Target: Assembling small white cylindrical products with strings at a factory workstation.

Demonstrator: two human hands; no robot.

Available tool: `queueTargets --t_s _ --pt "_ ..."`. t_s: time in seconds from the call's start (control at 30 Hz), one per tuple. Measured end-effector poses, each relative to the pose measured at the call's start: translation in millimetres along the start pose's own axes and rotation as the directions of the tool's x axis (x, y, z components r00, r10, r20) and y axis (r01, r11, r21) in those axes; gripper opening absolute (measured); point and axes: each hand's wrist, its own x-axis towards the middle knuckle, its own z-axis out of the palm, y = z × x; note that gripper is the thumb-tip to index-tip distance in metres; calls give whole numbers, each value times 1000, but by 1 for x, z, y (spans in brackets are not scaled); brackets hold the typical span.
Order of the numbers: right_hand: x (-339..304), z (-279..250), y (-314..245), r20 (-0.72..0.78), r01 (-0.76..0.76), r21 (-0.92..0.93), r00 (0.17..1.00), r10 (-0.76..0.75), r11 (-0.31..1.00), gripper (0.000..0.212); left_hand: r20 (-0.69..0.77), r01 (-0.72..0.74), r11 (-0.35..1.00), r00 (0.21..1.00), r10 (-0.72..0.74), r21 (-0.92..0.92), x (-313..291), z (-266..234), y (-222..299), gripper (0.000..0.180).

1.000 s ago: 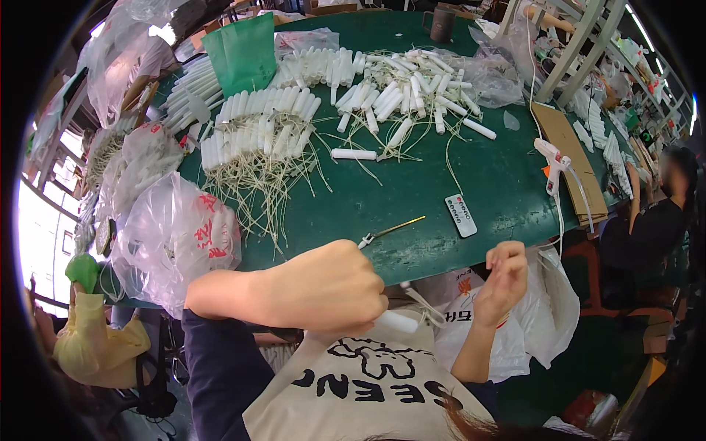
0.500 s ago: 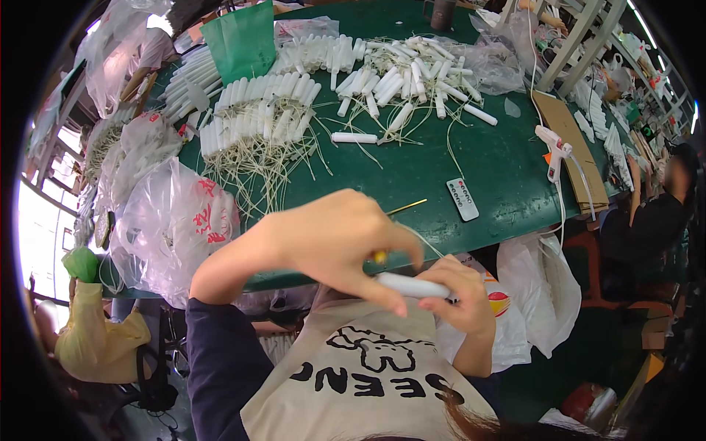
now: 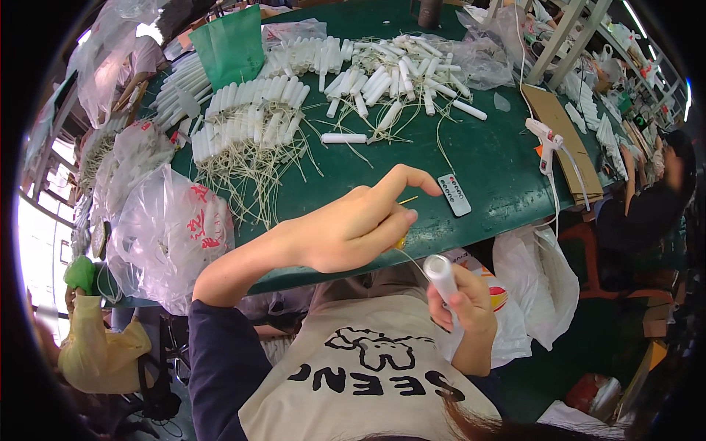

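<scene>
My right hand (image 3: 474,305) is closed around a white plastic tube (image 3: 440,275), its round end tilted up toward me. A thin pale wire (image 3: 413,259) runs from beside the tube toward my left hand (image 3: 353,231). That hand is bent over the table's front edge, index finger stretched out and thumb pressed in. A small yellow piece (image 3: 401,242) shows under its fingers, mostly hidden, so its kind is unclear. Just beyond the thumb lies a thin gold-coloured rod (image 3: 409,199). Close to the index fingertip is a flat grey remote control (image 3: 454,195) with buttons.
On the green table (image 3: 353,173) are rows of wired white tubes (image 3: 250,103) and a loose heap (image 3: 397,77). A white glue gun (image 3: 546,143) and cardboard (image 3: 562,147) lie right. Plastic bags (image 3: 173,231) crowd the left edge. Another person (image 3: 647,184) sits far right.
My left hand has moved away from the tube, up and right, and its index finger has stretched out. My right hand has turned the tube from lying sideways to end-up.
</scene>
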Motion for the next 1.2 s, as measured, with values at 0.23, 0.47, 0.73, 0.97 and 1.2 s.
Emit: queueTargets --t_s 0.23,0.47,0.73,0.97,1.2 --pt "10 4 2 -102 -149 -225 986 128 963 29 -69 -140 957 984 163 253 6 3 7 32" --pt "11 4 3 -150 -143 -280 983 104 949 23 131 -314 522 925 357 793 10 4 3 31" --pt "13 7 6 -210 -72 -386 978 -12 920 23 154 -343 427 896 417 837 17 10 6 59" --pt "9 3 11 -213 -106 -334 976 34 937 24 30 -321 619 901 433 717 19 -7 0 70" --pt "5 4 8 -220 -73 -360 975 -9 930 22 -17 -294 885 947 321 361 15 -3 3 35"
